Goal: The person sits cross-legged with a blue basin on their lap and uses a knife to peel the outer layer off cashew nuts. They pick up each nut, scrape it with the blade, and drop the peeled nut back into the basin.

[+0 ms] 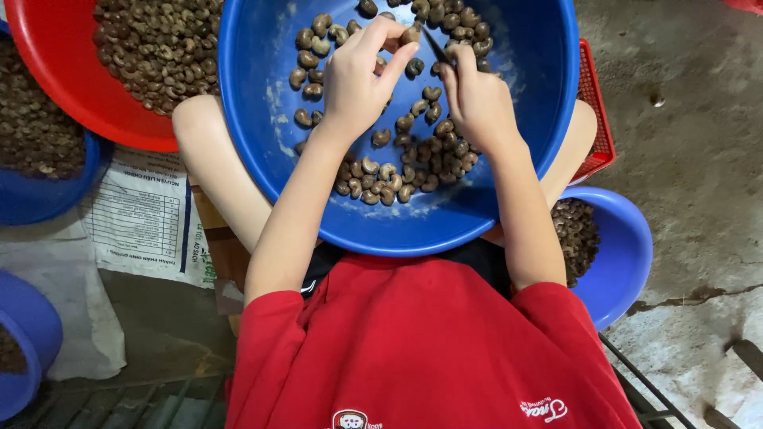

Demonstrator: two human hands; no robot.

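Cashew nut, single, brown, kidney-shaped (410,35): pinched in the left grip, held over the far half of the big basin, right at the blade tip.
Large round blue plastic basin (548,119): rests on the person's lap, rim against the red shirt (421,342); powdery pale smears on its inner wall.
Loose heap of brown cashew nuts (397,171): lies across the basin floor, mostly centre and near side, more at the far rim.
Red plastic basin (48,63): upper left, touching the blue basin's rim, well filled with similar nuts.
Smaller blue bowl (628,254): at the person's right side, partly under the big basin, holds dark nuts or shells; cannot tell which.
Further blue tubs (32,318): left edge, contents only partly visible.
Red mesh crate (596,111): edge shows behind the basin on the right.
Left hand (358,75): fingers closed around the single nut.
Right hand (477,99): clenched on a thin dark blade (435,46), tip touching the nut.
Progress (judgement): mid-batch; many nuts remain in the lap basin, side containers already hold plenty.
Floor: bare grey concrete (691,159), cracked and dusty; printed white sack (143,214) lies flat on the left.
Room: dim, work done low to the floor; no surface such as a bench in view.
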